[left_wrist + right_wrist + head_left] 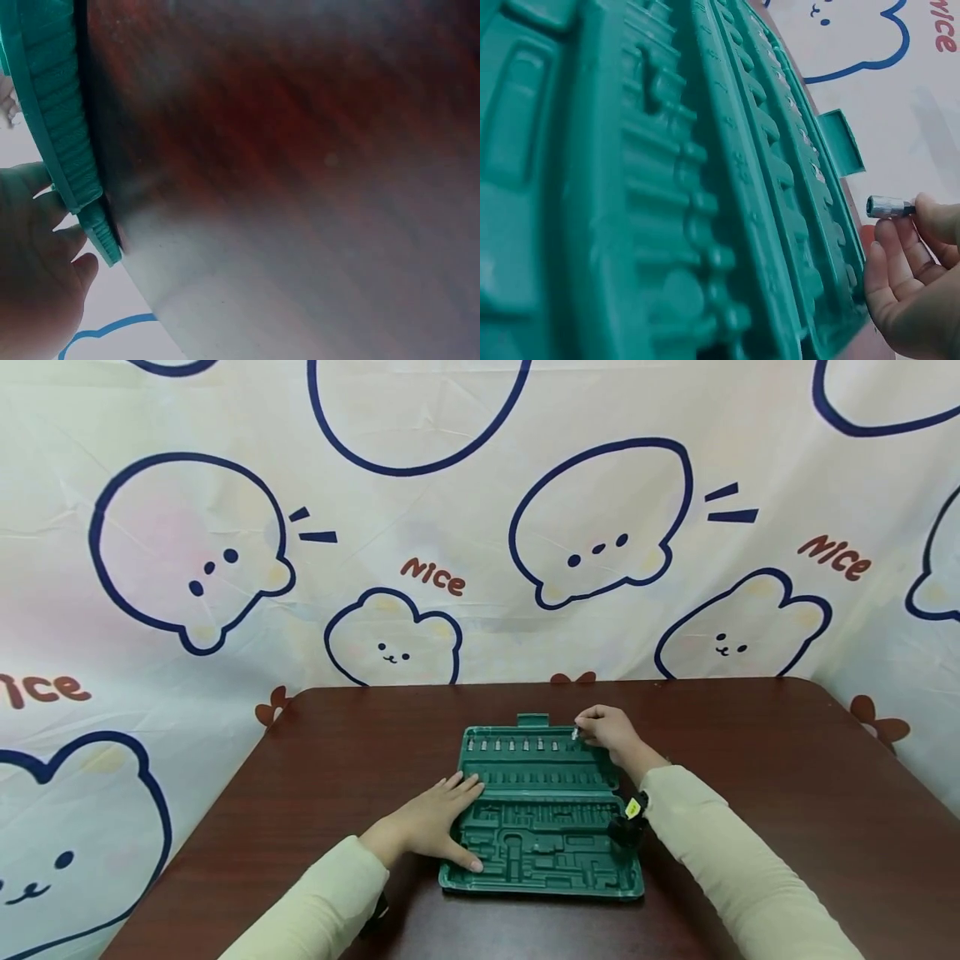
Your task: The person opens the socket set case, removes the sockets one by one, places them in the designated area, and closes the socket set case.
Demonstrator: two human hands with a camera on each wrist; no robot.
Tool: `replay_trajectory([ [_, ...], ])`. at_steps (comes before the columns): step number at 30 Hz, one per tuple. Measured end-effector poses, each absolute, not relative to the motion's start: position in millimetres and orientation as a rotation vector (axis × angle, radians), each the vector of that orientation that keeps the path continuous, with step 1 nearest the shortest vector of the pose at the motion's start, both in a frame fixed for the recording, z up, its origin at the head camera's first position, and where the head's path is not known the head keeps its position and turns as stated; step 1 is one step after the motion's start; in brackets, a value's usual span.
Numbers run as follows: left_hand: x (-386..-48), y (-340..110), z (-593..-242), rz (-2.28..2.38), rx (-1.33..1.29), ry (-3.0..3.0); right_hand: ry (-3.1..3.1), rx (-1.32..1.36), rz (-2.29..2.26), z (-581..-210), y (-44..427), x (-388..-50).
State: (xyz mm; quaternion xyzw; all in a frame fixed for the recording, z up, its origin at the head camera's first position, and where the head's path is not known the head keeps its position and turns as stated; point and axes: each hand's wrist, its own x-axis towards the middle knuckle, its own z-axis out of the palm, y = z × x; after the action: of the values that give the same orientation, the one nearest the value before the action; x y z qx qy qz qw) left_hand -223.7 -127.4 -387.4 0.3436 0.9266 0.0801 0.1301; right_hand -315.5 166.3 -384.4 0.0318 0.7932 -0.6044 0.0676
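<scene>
- Pinching a small metal socket (886, 207) between thumb and fingers, the right hand (611, 733) has its grip closed on the piece's narrow dark end, as I see it from the right wrist view.
- I see in the head view that the socket is near the far edge of the green case (540, 795), off the right end of a row of metal pieces (512, 745).
- I count seven pieces in that row, each in the far half of the case, short of the hinge-side slots.
- On the left side, I have the left hand (442, 817) with its grip spread, thumb and fingers resting on the case's left edge.
- The case lies unfolded on the dark red-brown tabletop (360, 752), its latch tab (533, 720) at the far edge; I make out moulded hollows in the near half.
- Pale sleeves (742, 868) cover both forearms, and a black wrist device (626, 831) sits by the right cuff.
- Behind everything, I see a white cloth (487, 527) printed with blue-outlined bears.
</scene>
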Motion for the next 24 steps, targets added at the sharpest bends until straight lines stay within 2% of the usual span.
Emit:
replay_trajectory([
  [16,-219,-129,-387,0.225,1.006,2.683,2.456,0.016,-1.772,-371,225,-284],
  [24,-222,-127,-386,0.233,1.007,2.686,2.572,0.099,-1.666,-368,267,-274],
])
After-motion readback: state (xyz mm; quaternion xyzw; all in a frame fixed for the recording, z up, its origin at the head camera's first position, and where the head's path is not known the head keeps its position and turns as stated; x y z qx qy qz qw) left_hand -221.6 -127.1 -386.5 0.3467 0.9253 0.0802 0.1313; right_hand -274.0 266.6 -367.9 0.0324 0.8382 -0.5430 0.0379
